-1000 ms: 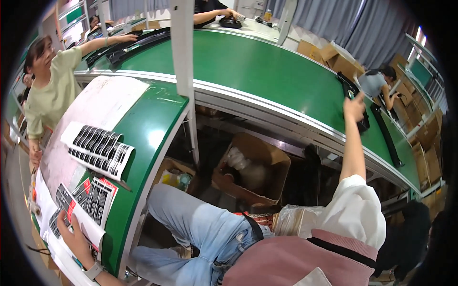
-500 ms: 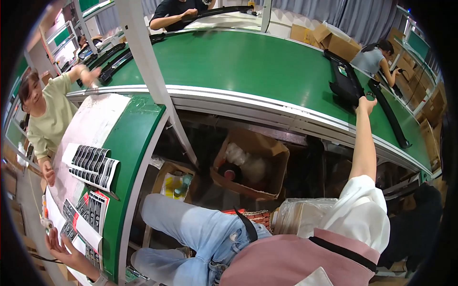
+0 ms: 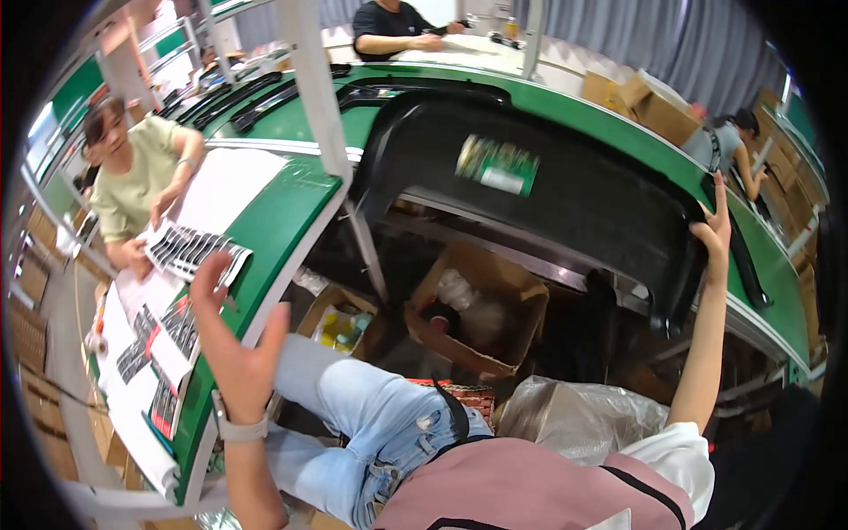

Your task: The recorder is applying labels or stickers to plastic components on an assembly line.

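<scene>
A large curved black plastic panel [image 3: 574,203] with raised ends is tipped up across the green conveyor's near edge. A green and white card [image 3: 499,165], blurred, shows on its face. My right hand [image 3: 715,231] grips the panel's right end, thumb on the near side and a finger pointing up. My left hand [image 3: 237,349] is raised over the green side table [image 3: 291,216], fingers and thumb spread with nothing in them. It is nearest to the sheets of black labels [image 3: 168,349] on that table.
A co-worker [image 3: 132,177] at the left handles a label sheet [image 3: 196,252]. More black parts [image 3: 265,102] lie on the conveyor, with a narrow black strip [image 3: 746,256] at the right. A white post [image 3: 315,88] rises by the table corner. Below stands an open carton [image 3: 481,309].
My right hand has brought the panel off the belt's right side, tilting it up toward me. My left hand has risen from the label sheets. The co-worker now holds a label sheet.
</scene>
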A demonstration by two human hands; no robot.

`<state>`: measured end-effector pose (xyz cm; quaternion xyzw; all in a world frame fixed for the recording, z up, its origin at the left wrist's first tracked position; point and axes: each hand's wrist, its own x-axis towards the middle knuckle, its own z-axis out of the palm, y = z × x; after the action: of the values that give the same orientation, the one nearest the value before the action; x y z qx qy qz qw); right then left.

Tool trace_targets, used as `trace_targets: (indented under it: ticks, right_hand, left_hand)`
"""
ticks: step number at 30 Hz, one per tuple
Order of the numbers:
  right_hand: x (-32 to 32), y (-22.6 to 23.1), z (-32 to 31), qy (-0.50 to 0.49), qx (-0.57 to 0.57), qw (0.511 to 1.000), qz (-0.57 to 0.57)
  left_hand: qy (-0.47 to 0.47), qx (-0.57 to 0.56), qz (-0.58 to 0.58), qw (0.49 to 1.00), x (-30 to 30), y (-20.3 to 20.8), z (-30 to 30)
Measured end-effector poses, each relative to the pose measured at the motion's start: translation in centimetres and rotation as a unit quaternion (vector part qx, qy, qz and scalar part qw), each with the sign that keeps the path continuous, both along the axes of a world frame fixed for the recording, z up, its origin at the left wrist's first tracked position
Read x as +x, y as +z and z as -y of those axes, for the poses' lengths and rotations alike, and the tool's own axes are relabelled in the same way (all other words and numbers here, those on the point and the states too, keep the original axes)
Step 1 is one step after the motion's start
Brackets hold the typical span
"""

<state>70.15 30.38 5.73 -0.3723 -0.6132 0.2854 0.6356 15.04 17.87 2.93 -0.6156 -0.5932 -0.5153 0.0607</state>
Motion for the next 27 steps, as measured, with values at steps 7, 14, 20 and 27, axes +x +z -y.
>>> trace_targets:
  ticks: [7, 14, 20, 27]
  right_hand:
    - [-12.9, -2.2, -1.4, 0.303, -0.026, 0.952, 0.043]
    - [-29.1, -6.9, -4.6, 0.577, -0.032, 0.816, 0.002]
    - [-39.3, -9.7, -6.3, 0.601, -0.045, 0.796, 0.06]
    - [-39.7, -9.0, -1.2, 0.485, 0.163, 0.809, 0.289]
  left_hand:
    - [0.028, -0.122, -0.215, 0.969, -1.4, 2.0, 6.3]
    - [-0.184, -0.439, 0.147, 0.867, -8.7, -8.1, 21.4]
    - [0.236, -0.398, 0.082, 0.883, -6.3, -10.1, 26.2]
    - [0.327, -0.335, -0.139, 0.873, -4.0, -12.5, 20.8]
